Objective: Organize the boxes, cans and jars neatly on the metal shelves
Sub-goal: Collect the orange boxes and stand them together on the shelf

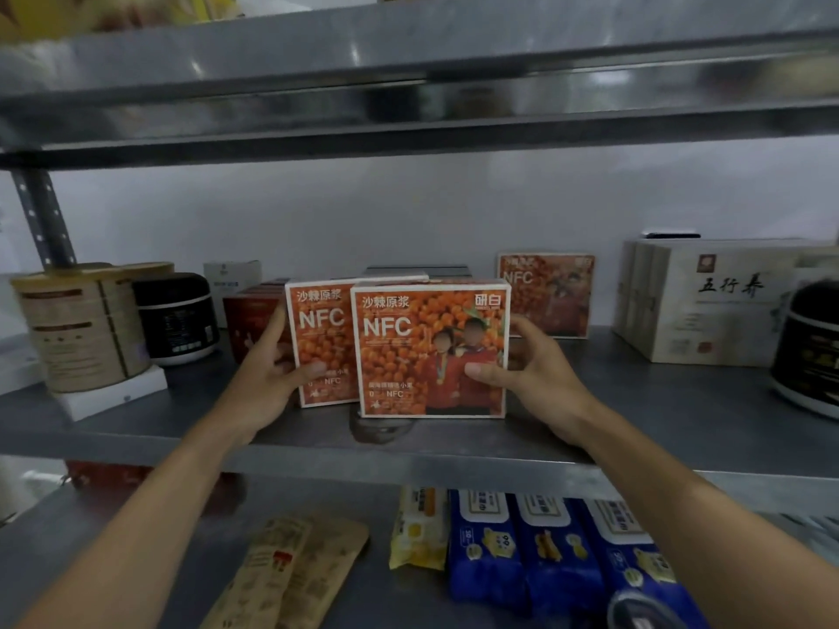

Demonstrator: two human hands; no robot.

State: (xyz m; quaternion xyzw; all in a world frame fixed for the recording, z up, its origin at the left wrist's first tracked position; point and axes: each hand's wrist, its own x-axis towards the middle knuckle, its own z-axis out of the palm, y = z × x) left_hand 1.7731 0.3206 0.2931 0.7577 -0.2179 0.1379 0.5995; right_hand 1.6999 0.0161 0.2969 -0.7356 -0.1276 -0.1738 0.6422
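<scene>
Two orange NFC boxes stand upright on the middle metal shelf (658,401), one overlapping the other. The front orange box (408,356) is gripped at its right edge by my right hand (531,374), thumb on its face. My left hand (268,379) grips the left edge of the rear orange box (320,342), thumb on its front. A third orange box (547,295) stands further back on the right. A dark red box (247,320) sits just behind my left hand.
Left on the shelf are tan cans (81,329) on a white box and a black jar (177,317). At right stand white boxes (708,301) and another black jar (810,351). The lower shelf holds blue packets (545,551), a yellow packet (417,528) and brown sachets (290,574).
</scene>
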